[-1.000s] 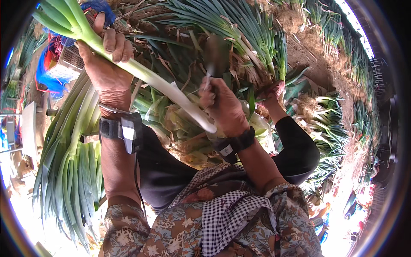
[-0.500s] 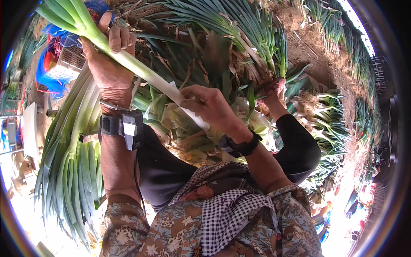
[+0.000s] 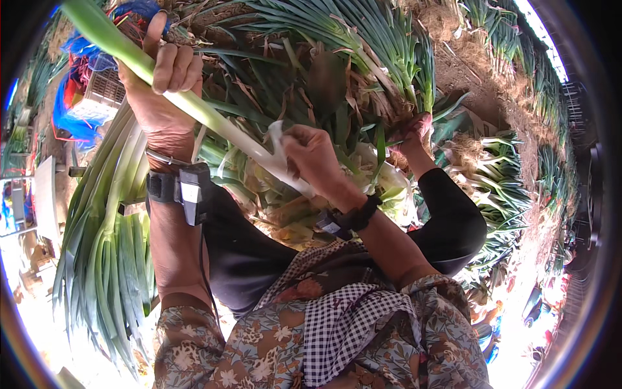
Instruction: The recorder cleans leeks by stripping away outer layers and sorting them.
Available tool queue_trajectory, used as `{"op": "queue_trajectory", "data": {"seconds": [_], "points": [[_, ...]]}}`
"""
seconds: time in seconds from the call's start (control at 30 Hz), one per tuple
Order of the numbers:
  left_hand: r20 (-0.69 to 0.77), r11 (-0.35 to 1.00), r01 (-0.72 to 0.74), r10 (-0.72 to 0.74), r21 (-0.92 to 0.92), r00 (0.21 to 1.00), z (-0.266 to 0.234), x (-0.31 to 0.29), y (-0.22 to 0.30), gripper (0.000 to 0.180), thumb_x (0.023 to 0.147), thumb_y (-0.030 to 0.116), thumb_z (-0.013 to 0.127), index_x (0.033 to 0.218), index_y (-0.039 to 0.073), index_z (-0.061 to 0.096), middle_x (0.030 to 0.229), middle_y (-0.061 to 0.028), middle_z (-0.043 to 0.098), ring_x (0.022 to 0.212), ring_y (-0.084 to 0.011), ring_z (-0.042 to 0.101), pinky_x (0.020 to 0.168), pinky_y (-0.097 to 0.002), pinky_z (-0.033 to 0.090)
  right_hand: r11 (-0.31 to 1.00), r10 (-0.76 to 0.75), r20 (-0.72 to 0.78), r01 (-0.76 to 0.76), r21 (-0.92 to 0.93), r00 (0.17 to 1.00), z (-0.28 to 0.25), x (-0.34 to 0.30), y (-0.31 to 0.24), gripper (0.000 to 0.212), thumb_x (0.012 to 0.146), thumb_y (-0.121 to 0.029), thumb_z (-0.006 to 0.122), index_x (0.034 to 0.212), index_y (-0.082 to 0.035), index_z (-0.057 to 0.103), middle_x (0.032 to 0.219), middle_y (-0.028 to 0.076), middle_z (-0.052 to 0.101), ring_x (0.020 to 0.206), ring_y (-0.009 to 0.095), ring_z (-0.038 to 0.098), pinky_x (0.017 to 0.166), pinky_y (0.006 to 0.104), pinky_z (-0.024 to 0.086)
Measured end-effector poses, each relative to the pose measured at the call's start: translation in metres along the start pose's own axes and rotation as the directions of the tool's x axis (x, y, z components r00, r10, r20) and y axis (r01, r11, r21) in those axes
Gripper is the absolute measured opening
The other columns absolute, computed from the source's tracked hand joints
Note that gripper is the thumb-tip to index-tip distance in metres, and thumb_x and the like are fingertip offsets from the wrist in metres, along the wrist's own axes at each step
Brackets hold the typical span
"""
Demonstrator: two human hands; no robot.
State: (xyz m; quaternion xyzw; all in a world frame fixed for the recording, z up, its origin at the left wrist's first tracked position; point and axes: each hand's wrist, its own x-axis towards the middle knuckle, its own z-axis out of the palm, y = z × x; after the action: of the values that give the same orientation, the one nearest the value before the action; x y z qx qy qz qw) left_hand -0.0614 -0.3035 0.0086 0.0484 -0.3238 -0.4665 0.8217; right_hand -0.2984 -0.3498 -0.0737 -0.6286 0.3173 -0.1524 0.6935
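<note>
A long leek (image 3: 241,138) slants across in front of me, its green top at the upper left and its white shank toward the middle. My left hand (image 3: 159,97) wraps round the green part, fingers over the top and thumb raised. Beside the white end, my right hand (image 3: 317,162) pinches a thin white strip of leek skin (image 3: 277,135) that stands away from the shank. Where the strip's lower part joins the leek is hidden behind my fingers.
Several trimmed leeks (image 3: 107,214) lie at my left. Ahead is a heap of leafy leeks (image 3: 369,52), with peeled scraps (image 3: 285,217) below it. More leeks (image 3: 499,181) lie at right. A plastic crate (image 3: 103,91) stands far left. My bare foot (image 3: 414,136) rests beside the heap.
My right hand has drawn the white skin strip up and away from the shank. The leek has turned and shifted slightly in my left hand, with its leafy top farther out of view.
</note>
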Motion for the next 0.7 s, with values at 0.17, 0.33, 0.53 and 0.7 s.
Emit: {"op": "queue_trajectory", "data": {"seconds": [0.17,0.33,0.53,0.7], "points": [[0.14,0.999,-0.012,0.016,-0.032,0.99,-0.004,0.003,0.017,0.055,0.099,0.045,0.042,0.125,-0.001,0.056,0.051,0.0077,0.034,0.049,-0.0055,0.028,0.048,-0.0195,0.03,0.673,0.139,-0.008,-0.088,0.735,0.99,-0.031,-0.008,0.031,0.01,0.092,-0.012,0.054,0.09,-0.002,0.055,0.078,0.003,0.055,0.056,0.007,0.047,0.051,0.0214,0.042],[0.041,0.982,-0.159,0.156,0.1,0.987,-0.005,-0.002,0.035,0.04,0.1,0.032,0.045,0.111,-0.002,0.063,0.049,0.0091,0.04,0.051,-0.0036,0.033,0.052,-0.0181,0.033,0.821,0.271,-0.027,-0.216,0.528,0.962,-0.1,-0.02,0.092,0.016,0.092,-0.015,0.055,0.087,-0.001,0.053,0.079,0.007,0.059,0.061,0.012,0.054,0.056,0.0275,0.045],[0.056,0.98,-0.181,0.176,0.08,0.983,-0.011,-0.001,0.04,0.039,0.1,0.031,0.045,0.11,-0.002,0.063,0.049,0.0089,0.041,0.051,-0.0038,0.034,0.051,-0.0181,0.034,0.639,-0.407,-0.018,0.27,-0.721,0.913,-0.107,-0.027,0.104,0.027,0.078,-0.009,0.072,0.102,-0.004,0.061,0.095,0.015,0.064,0.084,0.037,0.063,0.067,0.0395,0.05],[0.041,0.994,-0.1,0.098,0.04,0.994,-0.017,0.0,0.036,0.052,0.099,0.049,0.044,0.11,0.001,0.06,0.052,0.0072,0.035,0.055,-0.0071,0.031,0.053,-0.0219,0.031,0.826,-0.342,0.099,0.349,-0.442,0.934,-0.032,-0.03,-0.005,0.037,0.075,-0.008,0.078,0.106,-0.004,0.057,0.094,0.012,0.062,0.08,0.027,0.062,0.069,0.034,0.049]]}}
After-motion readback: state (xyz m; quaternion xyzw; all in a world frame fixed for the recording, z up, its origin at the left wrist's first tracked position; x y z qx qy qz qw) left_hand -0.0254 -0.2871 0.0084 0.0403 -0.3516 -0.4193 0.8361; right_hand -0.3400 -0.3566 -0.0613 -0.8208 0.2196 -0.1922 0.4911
